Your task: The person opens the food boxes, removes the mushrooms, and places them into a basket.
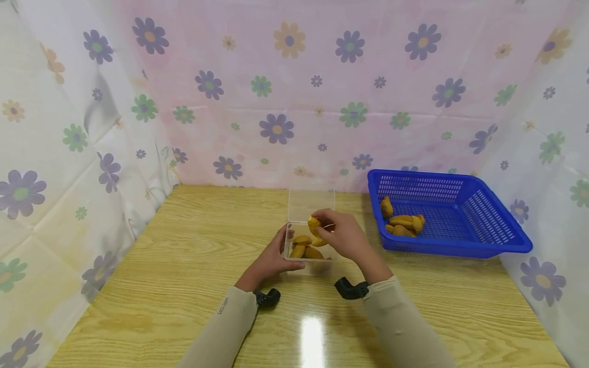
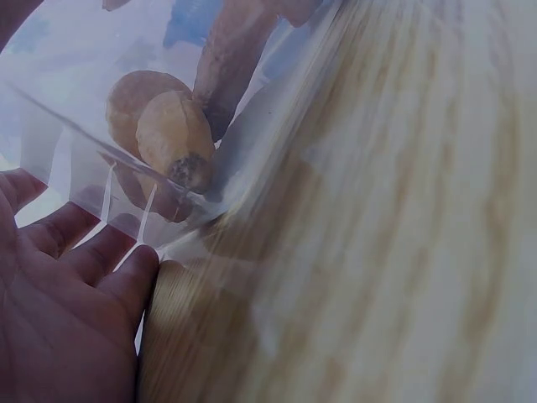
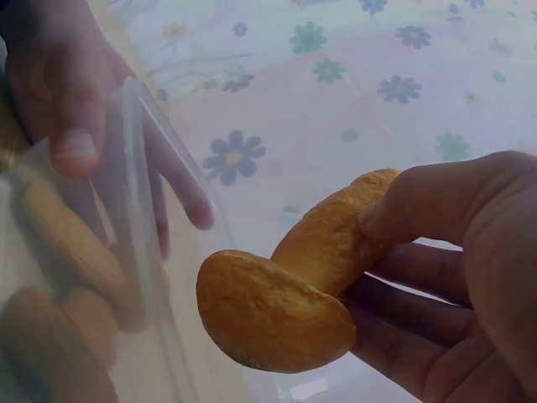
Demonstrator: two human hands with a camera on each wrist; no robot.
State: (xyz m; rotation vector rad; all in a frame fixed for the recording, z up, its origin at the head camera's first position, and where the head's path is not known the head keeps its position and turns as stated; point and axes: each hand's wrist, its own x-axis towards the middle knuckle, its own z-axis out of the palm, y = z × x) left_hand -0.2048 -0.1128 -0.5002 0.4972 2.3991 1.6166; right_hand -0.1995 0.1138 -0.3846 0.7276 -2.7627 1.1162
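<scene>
My left hand [image 1: 271, 258] grips a clear plastic box [image 1: 317, 260] from its left side, thumb along the front wall and fingers spread on the side. The box lid [image 1: 312, 206] stands folded back at the far edge. Inside lie several yellow-brown mushrooms [image 1: 298, 250], seen through the clear wall in the left wrist view. Over the box, my right hand [image 1: 347, 235] pinches one mushroom [image 3: 273, 315] by its stem between thumb and fingers. Its rounded cap points away from the hand, toward the box, in the right wrist view.
To the right of the box stands a blue slotted plastic basket [image 1: 460, 249], with several mushrooms [image 1: 406, 222] at its left end. Both sit on a wood-grain table [image 1: 207, 230]. Flowered cloth [image 1: 322, 102] hangs behind and at both sides.
</scene>
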